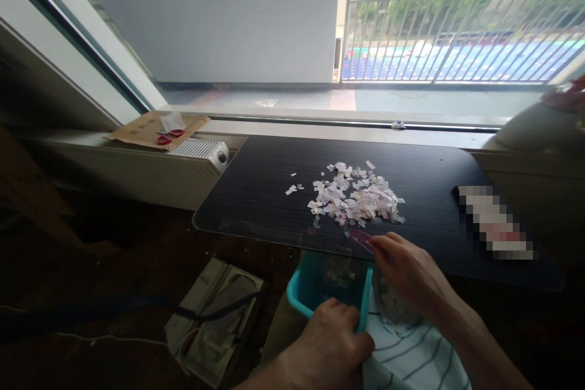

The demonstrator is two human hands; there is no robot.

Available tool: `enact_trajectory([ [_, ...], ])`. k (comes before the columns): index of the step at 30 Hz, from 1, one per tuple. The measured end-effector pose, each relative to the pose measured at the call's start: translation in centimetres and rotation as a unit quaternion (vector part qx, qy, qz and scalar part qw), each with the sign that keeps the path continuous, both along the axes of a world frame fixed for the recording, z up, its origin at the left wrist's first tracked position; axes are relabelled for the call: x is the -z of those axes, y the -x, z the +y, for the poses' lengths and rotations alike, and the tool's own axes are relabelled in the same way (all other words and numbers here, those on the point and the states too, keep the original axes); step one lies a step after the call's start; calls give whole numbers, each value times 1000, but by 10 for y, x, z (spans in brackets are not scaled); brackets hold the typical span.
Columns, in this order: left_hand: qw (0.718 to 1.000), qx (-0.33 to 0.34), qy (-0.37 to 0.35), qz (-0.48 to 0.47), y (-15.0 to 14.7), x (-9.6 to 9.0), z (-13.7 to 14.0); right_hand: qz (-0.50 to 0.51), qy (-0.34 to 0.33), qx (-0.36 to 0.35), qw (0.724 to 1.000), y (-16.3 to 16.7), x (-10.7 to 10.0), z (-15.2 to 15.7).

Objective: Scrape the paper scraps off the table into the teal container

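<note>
My left hand (331,341) is closed on the near rim of a teal plastic bin (296,291), held under the table's front edge. Some pale scraps show dimly inside it. In a pinch, my right hand (411,268) holds a flat, translucent pink piece (361,239), whose exact kind I cannot make out. Its tip lies low over the dark tabletop (256,189), at the near side of a loose heap of small whitish paper scraps (356,195). Below my right wrist, a clear bag (397,301) with pale bits in it rests against striped cloth (425,347).
Red-handled scissors (170,136) lie on a brown envelope (132,130) on the left ledge, beside a white radiator (201,151). A blurred-out flat object (493,222) is at the table's right. An open box (219,317) with a strap is on the floor. A window stands behind.
</note>
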State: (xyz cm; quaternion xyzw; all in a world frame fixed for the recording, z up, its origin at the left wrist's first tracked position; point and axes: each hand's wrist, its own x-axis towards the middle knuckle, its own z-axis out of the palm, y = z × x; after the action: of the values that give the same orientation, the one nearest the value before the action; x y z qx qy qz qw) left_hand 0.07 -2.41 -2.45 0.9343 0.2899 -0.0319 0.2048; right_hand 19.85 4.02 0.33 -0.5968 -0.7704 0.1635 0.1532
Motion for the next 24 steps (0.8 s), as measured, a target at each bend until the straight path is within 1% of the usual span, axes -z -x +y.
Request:
enact_trajectory([
  [2,1000,21,0,2,-6,0,2,12,-4,-11,1000,7,1,3],
  [5,999,33,-8,6,-9,-2,4,11,-31,10,999,11,2,11],
  [7,1000,28,-12,6,-8,-2,5,9,-39,11,999,12,4,15],
  [11,1000,13,-8,-2,0,-1,8,15,-22,-43,999,20,3,16],
  [13,1000,7,-7,-4,4,-1,9,19,-19,-57,998,24,2,16],
  [18,1000,0,-9,-5,11,-1,10,-8,-37,-32,999,26,1,22],
  [22,1000,-5,-4,-11,12,-1,11,-18,-25,-65,997,27,0,21],
  [24,1000,-7,-4,-17,12,-1,11,-20,-29,-66,997,27,-3,19],
])
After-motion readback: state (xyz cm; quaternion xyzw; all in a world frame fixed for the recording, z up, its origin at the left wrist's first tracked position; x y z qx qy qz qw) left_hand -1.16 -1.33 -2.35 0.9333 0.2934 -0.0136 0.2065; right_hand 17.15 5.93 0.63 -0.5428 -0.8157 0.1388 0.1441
